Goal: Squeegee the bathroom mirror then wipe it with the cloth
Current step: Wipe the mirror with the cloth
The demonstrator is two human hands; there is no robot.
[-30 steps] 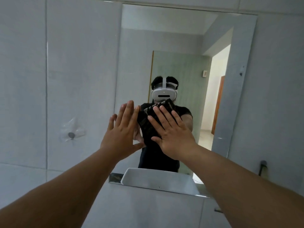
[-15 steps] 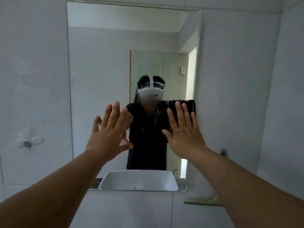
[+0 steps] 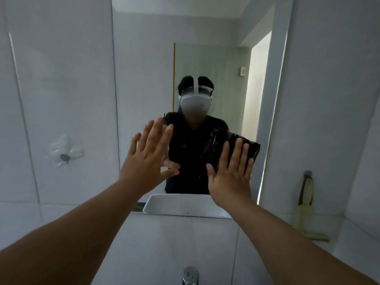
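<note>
wall hook (image 3: pixel 65 156): stuck on the tile way over at 9 o'clock, plastic backing, nothing hanging on it.
left hand (image 3: pixel 149 155): flat, fingers straight and spread, holding nothing. Looks pressed against or just off the glass, can't really tell which.
mirror (image 3: pixel 144 79): fills the middle; the sink rim shows reflected along its bottom edge at 6 o'clock.
cloth (image 3: pixel 234 147): dark, folded, pinned flat to the glass under the right palm, around 3 o'clock of centre.
right hand (image 3: pixel 232 171): straight fingers pushing the cloth on, not curled round it.
squeegee (image 3: pixel 307 210): pale green, hanging on the right wall at 4 o'clock, well apart from both hands.
step: pretty sure we're in the wiping half, squeegee's parked.
next: I'd guess keep steady pressure and sweep toward the uncovered glass.
vs half a second ago: cloth sits a bit lower, view has tilted down so the tap (image 3: pixel 191 275) shows now.
</note>
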